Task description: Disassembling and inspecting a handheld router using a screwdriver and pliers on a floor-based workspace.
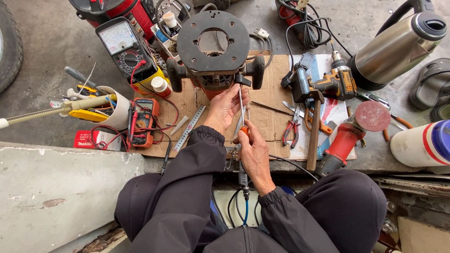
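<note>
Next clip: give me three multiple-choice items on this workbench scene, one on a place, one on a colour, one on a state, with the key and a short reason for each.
1. Where does the hammer lie?
A. Right of the hands, by the pliers
B. Inside the white cup
C. On top of the router

2. What colour is the screwdriver handle in the right hand?
A. Blue
B. Orange
C. Green

3. How does the router stand?
A. Base plate up, facing the camera
B. Packed in a box
C. Held in the air

Key: 1 A, its wooden handle runs along the cardboard beside the pliers. 2 B, orange shows above the gripping fingers. 3 A, the round black plate with its centre hole faces up, the left hand just below it.
</note>
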